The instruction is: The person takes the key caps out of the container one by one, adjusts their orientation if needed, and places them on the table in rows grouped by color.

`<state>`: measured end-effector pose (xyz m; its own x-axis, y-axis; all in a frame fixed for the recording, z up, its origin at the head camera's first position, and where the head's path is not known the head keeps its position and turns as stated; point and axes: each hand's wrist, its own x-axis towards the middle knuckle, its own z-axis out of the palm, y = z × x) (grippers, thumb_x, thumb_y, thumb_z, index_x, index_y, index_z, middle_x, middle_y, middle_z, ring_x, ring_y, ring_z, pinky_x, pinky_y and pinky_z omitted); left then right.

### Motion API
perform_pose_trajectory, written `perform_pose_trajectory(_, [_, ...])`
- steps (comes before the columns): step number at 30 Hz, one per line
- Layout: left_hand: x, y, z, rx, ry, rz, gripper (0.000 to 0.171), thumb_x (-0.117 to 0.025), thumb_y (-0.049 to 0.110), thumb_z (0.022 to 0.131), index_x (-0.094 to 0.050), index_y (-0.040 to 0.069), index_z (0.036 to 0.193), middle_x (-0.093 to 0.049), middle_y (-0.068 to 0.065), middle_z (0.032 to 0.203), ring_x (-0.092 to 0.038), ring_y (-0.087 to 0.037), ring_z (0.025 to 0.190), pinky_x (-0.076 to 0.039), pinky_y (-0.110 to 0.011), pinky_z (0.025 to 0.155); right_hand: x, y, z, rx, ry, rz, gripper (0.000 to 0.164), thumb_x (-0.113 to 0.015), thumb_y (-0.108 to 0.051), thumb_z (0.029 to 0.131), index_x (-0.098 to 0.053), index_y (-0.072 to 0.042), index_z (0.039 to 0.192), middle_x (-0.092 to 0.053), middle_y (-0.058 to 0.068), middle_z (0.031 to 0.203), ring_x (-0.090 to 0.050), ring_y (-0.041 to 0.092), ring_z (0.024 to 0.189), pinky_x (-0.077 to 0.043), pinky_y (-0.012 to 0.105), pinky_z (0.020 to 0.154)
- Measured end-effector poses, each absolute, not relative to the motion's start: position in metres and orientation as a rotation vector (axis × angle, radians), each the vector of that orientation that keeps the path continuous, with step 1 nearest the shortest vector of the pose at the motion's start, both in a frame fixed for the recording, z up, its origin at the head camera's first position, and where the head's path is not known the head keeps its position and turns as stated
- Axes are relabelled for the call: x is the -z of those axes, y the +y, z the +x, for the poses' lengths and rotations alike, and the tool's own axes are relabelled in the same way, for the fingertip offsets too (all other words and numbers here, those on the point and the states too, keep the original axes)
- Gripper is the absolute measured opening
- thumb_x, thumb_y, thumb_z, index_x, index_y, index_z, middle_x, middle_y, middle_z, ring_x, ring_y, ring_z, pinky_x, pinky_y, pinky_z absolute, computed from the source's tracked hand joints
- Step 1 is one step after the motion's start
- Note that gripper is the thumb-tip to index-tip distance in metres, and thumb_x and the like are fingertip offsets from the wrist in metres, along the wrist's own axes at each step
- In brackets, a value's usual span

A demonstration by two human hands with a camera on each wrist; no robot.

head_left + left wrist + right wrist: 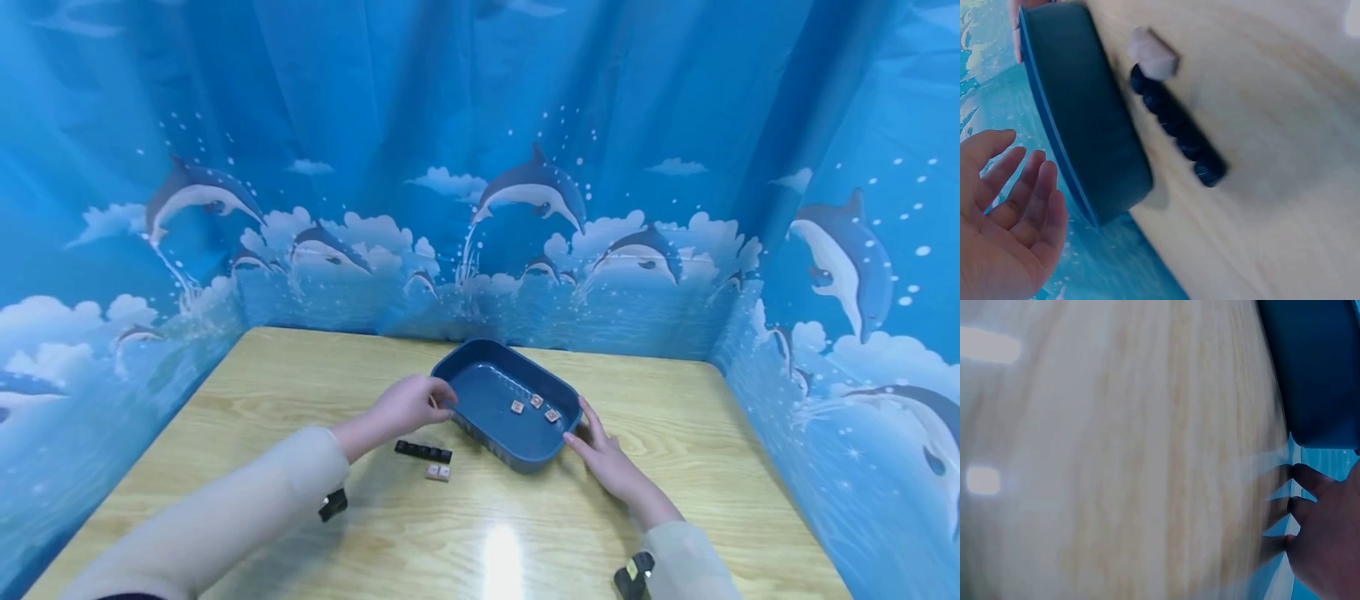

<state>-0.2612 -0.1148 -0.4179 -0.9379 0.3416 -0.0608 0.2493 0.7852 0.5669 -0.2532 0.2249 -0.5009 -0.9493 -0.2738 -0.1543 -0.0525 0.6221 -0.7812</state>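
Observation:
A dark blue rectangular bin (487, 433) sits on the table, turned at an angle. Inside it lie three small pale square pieces (536, 401) with brownish marks, like keycaps. My left hand (420, 402) hovers at the bin's left rim; the left wrist view shows its fingers (1034, 187) relaxed and the palm bare. At the right end of the bin is my right hand (611, 462), fingers and thumb spread along the corner, touching the rim. Below the left hand lie a row of black keycap-like pieces (423, 452) and two pale ones (438, 473) side by side.
The wooden table (300, 367) ends at a blue dolphin-print curtain (390, 308) at the back and both sides. Black wrist devices hang at both sleeves, the left one (333, 505) and the right one (633, 575). A bright light reflection lies on the near tabletop.

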Motion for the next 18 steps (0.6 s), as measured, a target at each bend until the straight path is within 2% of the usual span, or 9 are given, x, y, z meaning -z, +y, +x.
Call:
perform_pose_trajectory(4, [0.41, -0.104, -0.271, -0.802, 2.82, 0.469, 0.02, -0.074, 0.017, 0.087, -0.073, 0.01, 0.106, -0.066, 0.006, 0.087, -0.06, -0.01, 0.079, -0.052, -0.029, 0.069, 0.499, 0.224, -0.254, 1.246, 2.594, -0.27, 0.076, -0.042, -0.052, 0.101, 0.004, -0.027, 0.157, -0.026, 0.02, 0.154, -0.008, 0.049, 0.141, 0.01, 0.065, 0.108])
perform_pose_trajectory(10, [0.406, -0.09, -0.283, -0.716, 2.794, 0.5, 0.021, -0.073, 0.018, 0.088, -0.073, 0.012, 0.108, -0.067, 0.005, 0.092, -0.061, -0.011, 0.084, -0.053, -0.029, 0.072, 0.495, 0.22, -0.254, 1.314, 2.619, -0.264, 0.076, -0.05, -0.044, 0.1, -0.004, -0.022, 0.158, -0.033, 0.026, 0.15, -0.03, 0.046, 0.137, -0.015, 0.065, 0.109])
perform_pose_trajectory(11, [0.406, -0.088, -0.286, -0.698, 2.791, 0.513, 0.021, -0.073, 0.019, 0.089, -0.073, 0.012, 0.109, -0.067, 0.005, 0.093, -0.061, -0.012, 0.084, -0.053, -0.03, 0.072, 0.495, 0.219, -0.254, 1.328, 2.63, -0.27, 0.076, -0.051, -0.041, 0.101, -0.004, -0.021, 0.158, -0.033, 0.027, 0.15, -0.032, 0.045, 0.136, -0.015, 0.064, 0.11])
perform_pose_trajectory(14, [0.404, -0.081, -0.294, -0.653, 2.785, 0.551, 0.021, -0.072, 0.02, 0.089, -0.073, 0.014, 0.109, -0.068, 0.005, 0.095, -0.062, -0.012, 0.087, -0.053, -0.03, 0.075, 0.497, 0.216, -0.254, 1.382, 2.634, -0.274, 0.076, -0.051, -0.037, 0.101, -0.003, -0.02, 0.158, -0.032, 0.027, 0.15, -0.032, 0.043, 0.136, -0.006, 0.063, 0.112])
perform_pose_trajectory(18, [0.401, -0.071, -0.305, -0.593, 2.781, 0.602, 0.021, -0.072, 0.022, 0.089, -0.073, 0.016, 0.109, -0.068, 0.005, 0.097, -0.063, -0.011, 0.088, -0.052, -0.028, 0.075, 0.501, 0.21, -0.252, 1.413, 2.603, -0.227, 0.079, -0.051, -0.04, 0.101, 0.0, -0.02, 0.158, -0.026, 0.026, 0.153, -0.028, 0.042, 0.139, 0.001, 0.061, 0.112])
